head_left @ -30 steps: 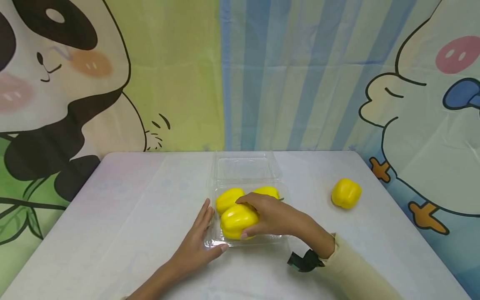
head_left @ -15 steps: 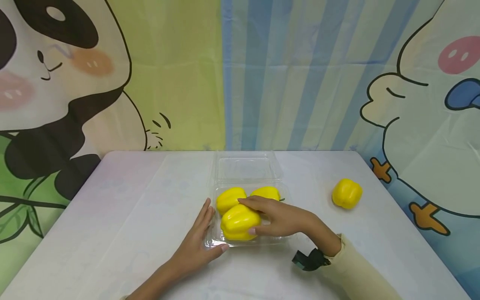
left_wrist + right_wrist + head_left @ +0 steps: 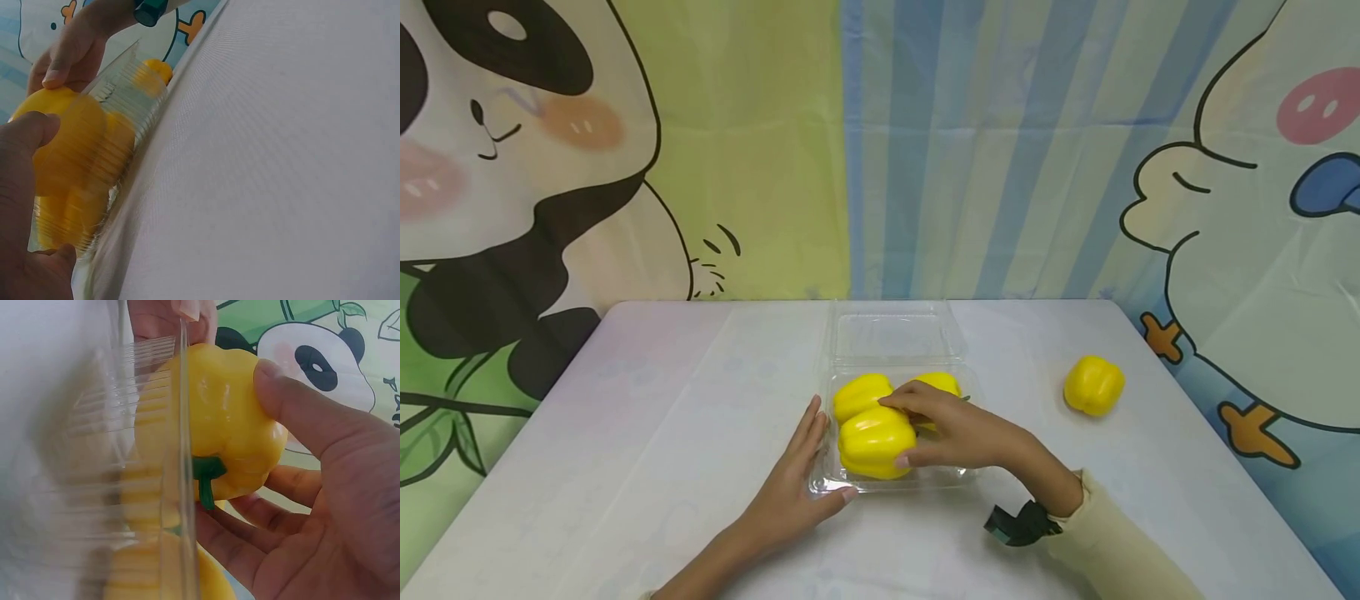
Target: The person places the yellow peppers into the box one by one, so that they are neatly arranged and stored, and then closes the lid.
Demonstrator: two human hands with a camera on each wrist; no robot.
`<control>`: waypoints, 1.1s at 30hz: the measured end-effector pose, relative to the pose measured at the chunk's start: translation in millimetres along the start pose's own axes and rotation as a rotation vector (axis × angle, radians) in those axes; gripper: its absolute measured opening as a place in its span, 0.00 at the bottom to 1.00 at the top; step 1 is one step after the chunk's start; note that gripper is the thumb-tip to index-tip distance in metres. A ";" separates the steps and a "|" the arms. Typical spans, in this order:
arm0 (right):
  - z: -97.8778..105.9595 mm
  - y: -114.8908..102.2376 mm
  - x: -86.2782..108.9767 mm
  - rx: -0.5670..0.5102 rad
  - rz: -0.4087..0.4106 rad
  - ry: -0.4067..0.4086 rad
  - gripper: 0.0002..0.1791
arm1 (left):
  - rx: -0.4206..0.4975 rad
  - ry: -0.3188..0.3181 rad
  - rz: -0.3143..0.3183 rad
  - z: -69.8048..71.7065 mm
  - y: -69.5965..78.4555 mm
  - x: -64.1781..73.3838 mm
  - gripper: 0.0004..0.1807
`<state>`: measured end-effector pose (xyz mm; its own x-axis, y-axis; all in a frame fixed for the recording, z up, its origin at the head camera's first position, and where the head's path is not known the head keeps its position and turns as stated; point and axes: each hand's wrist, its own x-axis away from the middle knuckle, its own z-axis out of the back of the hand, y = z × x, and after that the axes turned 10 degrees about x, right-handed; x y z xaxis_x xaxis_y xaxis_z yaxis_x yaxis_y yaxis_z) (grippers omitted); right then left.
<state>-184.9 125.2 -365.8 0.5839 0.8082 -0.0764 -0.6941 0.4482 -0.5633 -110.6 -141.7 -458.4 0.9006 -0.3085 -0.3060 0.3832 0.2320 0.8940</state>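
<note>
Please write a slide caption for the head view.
Right hand around a yellow pepper in a clear box, left hand touching the box.

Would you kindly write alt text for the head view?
A person's right hand holds the nearest of three yellow bell peppers in an open clear plastic clamshell; the left hand touches the clamshell's left side. A fourth yellow pepper lies farther right on the white table.

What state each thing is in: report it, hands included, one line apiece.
Clear box: open
Lid: folded back
Front pepper: in the box, gripped
Back-left pepper: in the box
Back-right pepper: in the box, partly hidden
Loose pepper: on the table, outside the box
Left hand: fingers extended along the box's side
Right hand: thumb and fingers round the front pepper
</note>
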 end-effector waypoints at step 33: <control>-13.9 0.9 -3.7 -0.045 -0.056 0.050 0.36 | -0.035 0.008 0.062 0.5 2.4 -0.4 0.57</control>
<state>-181.8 117.2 -377.4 0.6422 0.7619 -0.0846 -0.6410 0.4732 -0.6043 -110.1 -141.5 -455.9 0.9244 -0.2851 -0.2535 0.3337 0.2824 0.8994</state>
